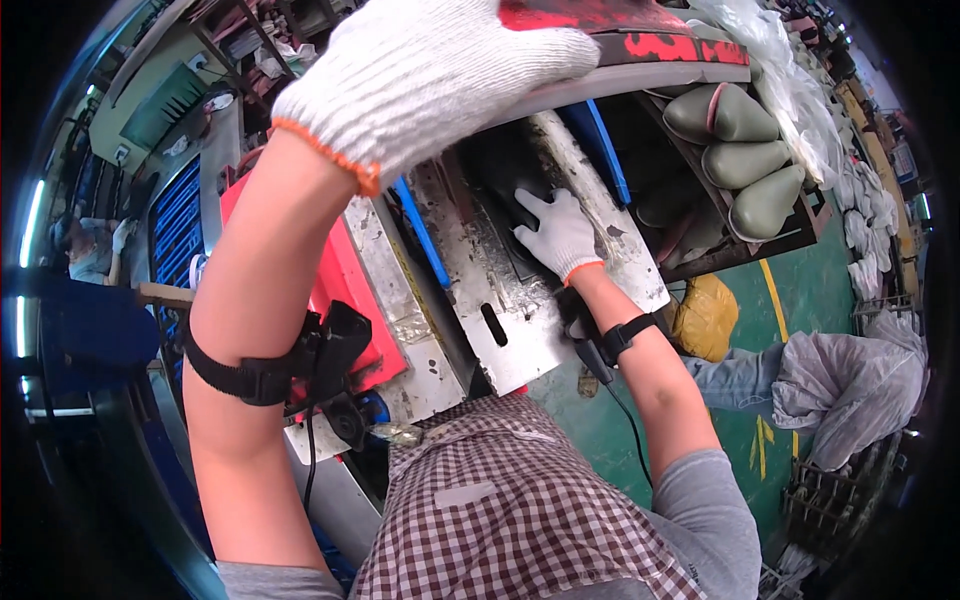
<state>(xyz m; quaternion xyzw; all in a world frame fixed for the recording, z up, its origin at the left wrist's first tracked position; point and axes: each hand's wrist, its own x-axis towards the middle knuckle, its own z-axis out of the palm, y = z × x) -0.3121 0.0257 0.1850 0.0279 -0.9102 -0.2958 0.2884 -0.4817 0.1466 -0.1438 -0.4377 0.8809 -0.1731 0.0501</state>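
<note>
My left hand, in a white knitted glove with an orange cuff, lies against the worn red machine head at the top. Its thumb stretches along the head's edge; the other fingers are out of sight. Lower down, my right hand wears the same kind of glove. It is open, fingers spread, and reaches over a dark flat piece on the scuffed metal machine bed. Shadow under the head hides part of that piece. Blue strips run along both sides of the bed.
Grey-green shoe-shaped forms fill a rack to the right. Beyond it are a yellow bag and a person in a grey plastic covering. A red machine panel stands left of the bed. Another worker is at far left.
</note>
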